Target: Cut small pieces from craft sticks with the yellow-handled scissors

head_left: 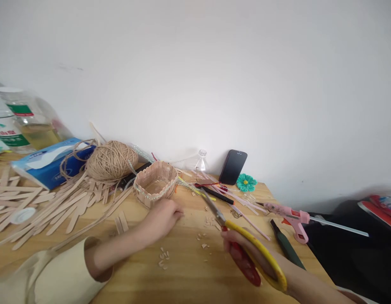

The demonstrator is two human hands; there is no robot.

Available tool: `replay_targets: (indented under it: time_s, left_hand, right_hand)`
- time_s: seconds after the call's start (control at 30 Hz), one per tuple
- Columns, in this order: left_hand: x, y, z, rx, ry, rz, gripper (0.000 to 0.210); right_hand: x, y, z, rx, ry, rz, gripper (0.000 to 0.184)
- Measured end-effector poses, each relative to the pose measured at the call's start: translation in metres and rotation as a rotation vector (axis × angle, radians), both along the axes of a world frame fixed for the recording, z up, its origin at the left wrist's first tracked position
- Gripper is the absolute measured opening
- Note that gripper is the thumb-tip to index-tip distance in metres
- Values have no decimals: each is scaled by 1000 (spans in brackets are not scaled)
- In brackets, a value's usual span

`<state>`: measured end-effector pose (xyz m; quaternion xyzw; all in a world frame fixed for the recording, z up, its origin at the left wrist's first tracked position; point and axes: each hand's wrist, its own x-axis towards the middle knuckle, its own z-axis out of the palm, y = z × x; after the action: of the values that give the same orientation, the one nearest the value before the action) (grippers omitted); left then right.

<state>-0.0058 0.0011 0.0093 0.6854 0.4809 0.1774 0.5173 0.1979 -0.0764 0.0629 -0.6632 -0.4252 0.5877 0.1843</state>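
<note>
The fingers (pixel 225 241) of our right hand (pixel 236 237) are wrapped round the handles of the scissors (pixel 255 242), one handle yellow and one red. Our left hand (pixel 163 216) has its fingers curled in, a bit blurry, and we can't tell if they pinch anything. It is just in front of a little box (pixel 150 202) made of wooden sticks, with sparkly string round it, and it hides some of the front. We are at a wooden tabletop (pixel 189 278) with a plain white wall (pixel 195 76) behind it. Past the right edge, it is dark. On the left lie lots of flat sticks (pixel 76 213), a blue pack (pixel 60 162) and a big ball of brown string (pixel 111 160). Tiny wood bits (pixel 163 257) lie in front of us. On the right are a pink glue gun (pixel 295 217) and a green flower (pixel 246 182), and a dark phone (pixel 233 167) leans on the wall. Our scissors are over the right middle of the tabletop. Their long way goes on a slant, handles near us on the right, tip pointing away and to the left. The box sits with its top facing up.
</note>
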Motion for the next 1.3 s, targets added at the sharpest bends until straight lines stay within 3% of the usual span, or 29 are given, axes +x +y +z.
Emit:
replay_targets:
  time_s: [0.2, 0.37, 0.57, 0.7, 0.87, 1.03, 1.2, 1.3]
  left_hand:
    - [15, 2, 13, 314, 242, -2, 17]
    - [40, 19, 12, 451, 366, -59, 18]
    - [67, 35, 8, 456, 405, -84, 29]
    - [56, 26, 20, 431, 310, -85, 18]
    - [31, 7, 33, 350, 81, -97, 20]
    - [19, -5, 36, 103, -205, -1, 19]
    - [14, -16, 37, 140, -277, 77, 17]
    - [11, -19, 36, 78, -336, 75, 18]
  right_hand:
    - [31, 1, 5, 312, -199, -76, 33]
    - [35, -1, -1, 478, -431, 11, 26]
    - [22, 8, -2, 510, -289, -57, 8]
    - [16, 18, -2, 504, -194, -75, 11]
    - [0, 29, -7, 527, -34, -71, 20]
    - [-24, 34, -7, 531, 106, -57, 15]
    - [-36, 31, -3, 543, 152, -96, 18]
    - [-39, 28, -1, 556, 169, -121, 17]
